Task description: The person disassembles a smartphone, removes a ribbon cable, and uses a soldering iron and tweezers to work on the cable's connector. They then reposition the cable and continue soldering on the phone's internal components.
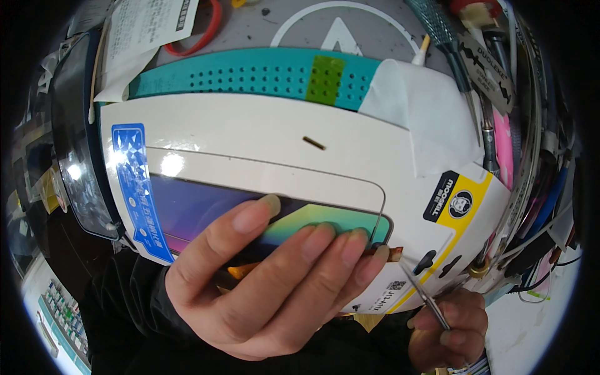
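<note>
My left hand [275, 287] lies over a white cardboard package [250, 128] printed with a phone-screen picture. Its fingers are closed on a thin orange-brown strip [395, 254], possibly a flex cable. One end of the strip sticks out past the fingertips, and most of it is hidden under the hand. At the lower right, my right hand [453, 331] grips metal tweezers [431, 301]. Their tips point up and left, close to the strip's end; whether they touch it I cannot tell. A small dark bar [314, 143] rests on the package above my left hand.
Behind the package runs a teal perforated mat strip [250, 81]. A white cloth [431, 119] covers the package's far right corner. Beyond are a razor blade [486, 74], a knurled-handled tool [442, 34] and crowded tools. To the left stand a dark phone [81, 137] and a red ring [203, 34].
</note>
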A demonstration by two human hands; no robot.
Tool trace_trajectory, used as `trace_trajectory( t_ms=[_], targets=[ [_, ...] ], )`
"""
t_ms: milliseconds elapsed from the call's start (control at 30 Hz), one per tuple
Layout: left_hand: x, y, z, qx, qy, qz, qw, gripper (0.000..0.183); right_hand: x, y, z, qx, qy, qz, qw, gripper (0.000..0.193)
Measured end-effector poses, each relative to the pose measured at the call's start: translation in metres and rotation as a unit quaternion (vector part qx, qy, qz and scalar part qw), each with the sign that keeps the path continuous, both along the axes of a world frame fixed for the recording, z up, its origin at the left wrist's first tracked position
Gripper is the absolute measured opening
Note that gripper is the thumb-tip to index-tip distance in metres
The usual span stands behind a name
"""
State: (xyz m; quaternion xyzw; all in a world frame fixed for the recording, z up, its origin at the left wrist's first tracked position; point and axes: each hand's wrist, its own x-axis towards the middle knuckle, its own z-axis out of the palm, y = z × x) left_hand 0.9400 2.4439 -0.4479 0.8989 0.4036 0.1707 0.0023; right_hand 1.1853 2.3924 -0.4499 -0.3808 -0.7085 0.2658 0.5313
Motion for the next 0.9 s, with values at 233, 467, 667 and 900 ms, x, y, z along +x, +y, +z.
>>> trace_trajectory(
  t_ms=[233, 467, 667, 900],
  targets=[
    [0.000, 0.000, 0.000, -0.007, -0.005, 0.000, 1.000, 0.045, -0.004, 0.001, 0.001, 0.005, -0.013, -0.013, 1.000, 0.022],
    [0.000, 0.002, -0.002, 0.009, -0.007, -0.005, 1.000, 0.045, -0.006, -0.002, 0.001, 0.001, -0.018, -0.030, 0.999, 0.021],
    [0.001, 0.000, 0.001, -0.006, -0.008, 0.003, 1.000, 0.046, -0.004, 0.001, 0.000, -0.002, -0.015, -0.017, 1.000, 0.021],
    [0.000, -0.001, 0.000, -0.005, -0.011, 0.006, 1.000, 0.046, -0.011, -0.011, 0.019, -0.136, -0.147, -0.074, 0.977, 0.032]
  ],
)
